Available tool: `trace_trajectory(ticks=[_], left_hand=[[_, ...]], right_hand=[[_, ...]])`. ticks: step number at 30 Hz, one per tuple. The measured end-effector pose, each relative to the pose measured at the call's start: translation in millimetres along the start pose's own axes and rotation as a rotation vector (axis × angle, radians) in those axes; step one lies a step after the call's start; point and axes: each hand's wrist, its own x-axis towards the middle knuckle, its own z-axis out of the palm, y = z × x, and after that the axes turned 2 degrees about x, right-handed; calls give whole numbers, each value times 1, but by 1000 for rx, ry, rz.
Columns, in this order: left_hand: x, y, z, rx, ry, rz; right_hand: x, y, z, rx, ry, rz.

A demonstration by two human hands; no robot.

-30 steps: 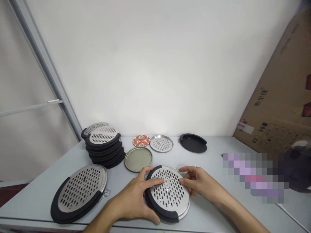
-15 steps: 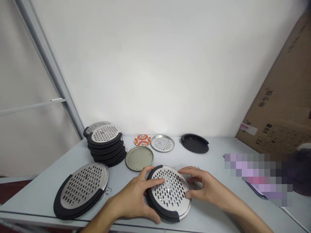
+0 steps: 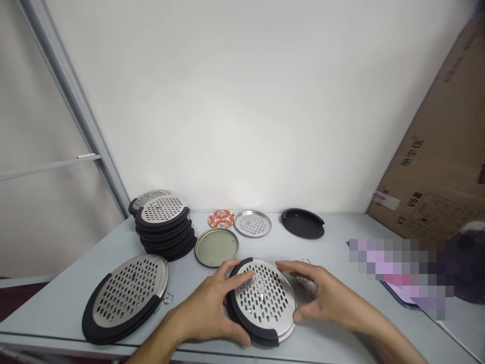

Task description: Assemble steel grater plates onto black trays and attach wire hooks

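In front of me a round perforated metal case (image 3: 267,298) with a black rubbery rim lies on the table. My left hand (image 3: 223,303) grips its black left edge, thumb below and index finger resting over the holes. At its right edge is my right hand (image 3: 314,290), fingers apart in a loose curve, thumb tip by the metal rim. A wire clasp (image 3: 306,262) shows partly behind the right fingers. Left of my left hand, a similar perforated case (image 3: 129,290) sits with its wire clasp (image 3: 166,299) at the right.
A stack of similar black-rimmed cases (image 3: 164,230) stands back left. Along the wall are an orange patterned disc (image 3: 221,218), a perforated metal disc (image 3: 252,224) and a black shallow cover (image 3: 303,224). A plain metal lid (image 3: 216,247) lies nearer. A cardboard box (image 3: 435,167) leans at right, near a phone (image 3: 401,293).
My right thumb has drawn back from the perforated face to the case's edge, and the right hand has opened slightly. The left hand keeps its hold.
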Motion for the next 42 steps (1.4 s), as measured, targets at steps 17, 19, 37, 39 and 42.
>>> trace_trajectory(ticks=[17,19,37,39,42], left_hand=[[1,-3,7,-35,38,-19],[1,-4,7,-37,39,-28],[3,-2,5,-59,238,-7],[5,-2,5,-42,278,-22],[6,-3,6,-34,301,-24]], right_hand=[[5,12,3,52,-29,44],[5,15,3,68,-41,37],[9,38,-24,-389,575,215],[8,39,-25,-425,508,227],[6,34,-22,-464,387,233]])
